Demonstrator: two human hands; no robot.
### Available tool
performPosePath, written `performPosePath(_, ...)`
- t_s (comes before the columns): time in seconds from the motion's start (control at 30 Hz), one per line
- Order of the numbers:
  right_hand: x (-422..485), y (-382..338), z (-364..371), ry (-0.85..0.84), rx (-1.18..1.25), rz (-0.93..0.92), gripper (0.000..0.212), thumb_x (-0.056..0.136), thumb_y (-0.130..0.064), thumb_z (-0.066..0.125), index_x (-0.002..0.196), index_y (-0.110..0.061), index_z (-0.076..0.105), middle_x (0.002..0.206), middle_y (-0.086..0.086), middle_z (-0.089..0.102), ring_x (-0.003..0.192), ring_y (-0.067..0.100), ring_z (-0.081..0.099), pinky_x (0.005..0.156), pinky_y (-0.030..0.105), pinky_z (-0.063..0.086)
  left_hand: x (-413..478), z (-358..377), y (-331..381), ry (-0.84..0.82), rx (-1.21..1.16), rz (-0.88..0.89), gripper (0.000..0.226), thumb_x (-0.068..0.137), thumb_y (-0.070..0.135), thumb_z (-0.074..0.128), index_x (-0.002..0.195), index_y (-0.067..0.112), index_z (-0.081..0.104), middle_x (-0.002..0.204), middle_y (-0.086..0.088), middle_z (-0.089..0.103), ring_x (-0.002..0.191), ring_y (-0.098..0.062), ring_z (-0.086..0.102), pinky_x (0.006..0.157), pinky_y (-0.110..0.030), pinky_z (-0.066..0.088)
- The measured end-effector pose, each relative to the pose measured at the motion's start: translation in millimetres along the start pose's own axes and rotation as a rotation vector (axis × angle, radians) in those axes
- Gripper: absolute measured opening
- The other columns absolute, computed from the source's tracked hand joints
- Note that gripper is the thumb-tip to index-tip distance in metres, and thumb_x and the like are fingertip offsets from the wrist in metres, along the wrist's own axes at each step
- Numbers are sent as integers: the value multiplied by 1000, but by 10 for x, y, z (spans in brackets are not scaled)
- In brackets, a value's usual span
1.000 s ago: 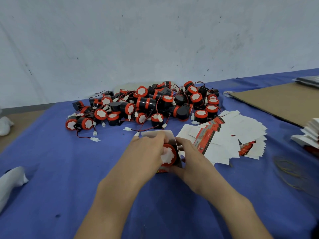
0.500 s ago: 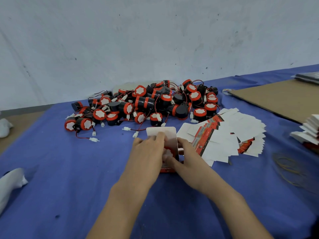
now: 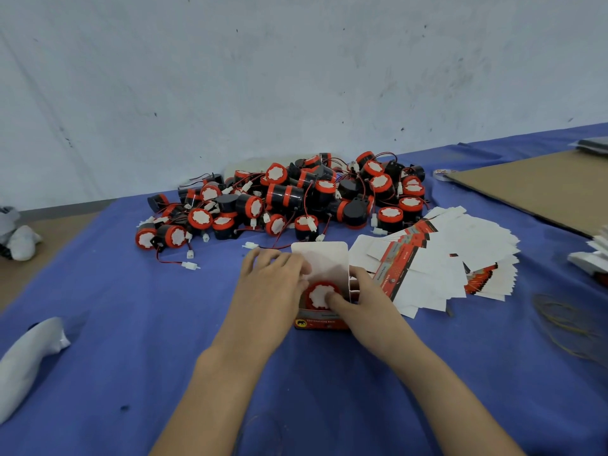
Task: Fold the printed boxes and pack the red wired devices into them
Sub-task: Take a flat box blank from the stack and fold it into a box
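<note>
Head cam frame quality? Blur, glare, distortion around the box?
Head view: soft even light, no glare. Head view: box print too soft to read; white stack at the right edge smeared. Head view: blue table far edge slants, likely wide-angle tilt.

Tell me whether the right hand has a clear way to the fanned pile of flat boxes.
Probably yes. The flat boxes lie just right of the right hand, with nothing between. But that hand is busy, its thumb pressing on the red device in the open box.
</note>
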State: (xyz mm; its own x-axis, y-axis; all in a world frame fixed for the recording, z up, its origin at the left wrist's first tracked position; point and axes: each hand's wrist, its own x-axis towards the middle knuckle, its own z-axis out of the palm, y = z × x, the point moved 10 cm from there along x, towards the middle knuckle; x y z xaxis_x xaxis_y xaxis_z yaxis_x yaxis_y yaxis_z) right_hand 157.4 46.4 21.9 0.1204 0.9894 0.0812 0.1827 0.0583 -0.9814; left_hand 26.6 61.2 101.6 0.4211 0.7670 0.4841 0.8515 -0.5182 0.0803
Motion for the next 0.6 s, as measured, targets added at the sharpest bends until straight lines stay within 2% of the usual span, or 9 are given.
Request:
performPosePath(0.13, -1, -3, 4, 9, -9, -2, 28, 97, -27, 62, 117, -41, 46, 105, -21, 63, 91, -5, 63, 60, 3, 46, -7, 67, -10, -40, 43, 14, 18, 102, 24, 50, 113, 28, 64, 114, 13, 66, 121, -13, 47, 112, -28, 19)
performPosePath(0.2, 0, -10, 5, 16, -21, -5, 27, 98, -28, 62, 112, -43, 46, 103, -23, 62, 88, -8, 62, 60, 2, 46, -8, 125, -16, -63, 80, 3, 22, 102, 25, 45, 115, 30, 63, 118, 15, 63, 126, -12, 43, 119, -33, 9)
performPosePath(0.3, -5, -18, 9, 21, -25, -1, 28, 98, -27, 61, 110, -45, 43, 101, -25, 60, 82, -13, 61, 58, 1, 44, -5, 175, -31, -87, 112, -17, 26, 101, 22, 46, 119, 30, 63, 126, 12, 57, 131, -13, 36, 121, -38, -2)
performPosePath(0.43, -8, -24, 8, 18, -29, -2, 26, 98, -28, 61, 100, -48, 45, 100, -25, 60, 81, -15, 61, 57, 1, 44, -15, 159, -69, -86, 140, -72, 28, 100, 25, 47, 120, 29, 66, 150, -5, 34, 142, -22, 20, 124, -46, 2)
performPosePath(0.5, -4, -29, 11, 19, -29, -6, 26, 98, -28, 61, 107, -47, 45, 102, -25, 60, 86, -10, 61, 58, 1, 44, -15, 179, -101, -122, 125, -108, 31, 102, 29, 41, 122, 31, 65, 159, -5, 22, 147, -23, 16, 123, -47, 4)
performPosePath(0.6, 2, -26, 7, 28, -20, -15, 29, 98, -26, 61, 116, -42, 44, 102, -25, 59, 90, -6, 60, 58, 1, 44, -18, 256, -113, -205, 91, -147, 36, 104, 28, 34, 126, 29, 63, 161, -4, 21, 146, -24, 20, 122, -46, 13)
